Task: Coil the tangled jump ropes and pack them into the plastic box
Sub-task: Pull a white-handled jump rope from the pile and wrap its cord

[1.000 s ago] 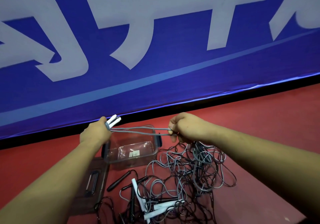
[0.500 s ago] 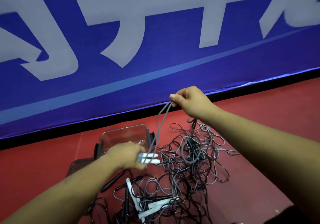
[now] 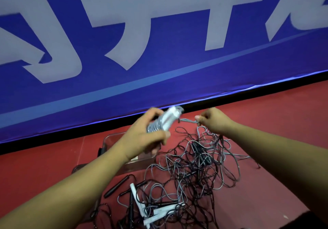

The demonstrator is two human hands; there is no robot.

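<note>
left hand (image 3: 147, 137): fingers curled round blurred white handles (image 3: 168, 117) | right hand (image 3: 213, 120): fingertips pinch grey rope (image 3: 189, 121), stretched between both hands | tangle (image 3: 195, 172): on floor (image 3: 275, 122) below right fingers | box (image 3: 110, 140): under left fingers, part hidden

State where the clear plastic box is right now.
In the head view, the plastic box sits on the red floor left of centre, partly hidden behind the left hand, with the rope tangle to its right.

Tangled grey, black jump ropes (image 3: 195, 172) heaped beside clear plastic box (image 3: 113, 140).
</note>
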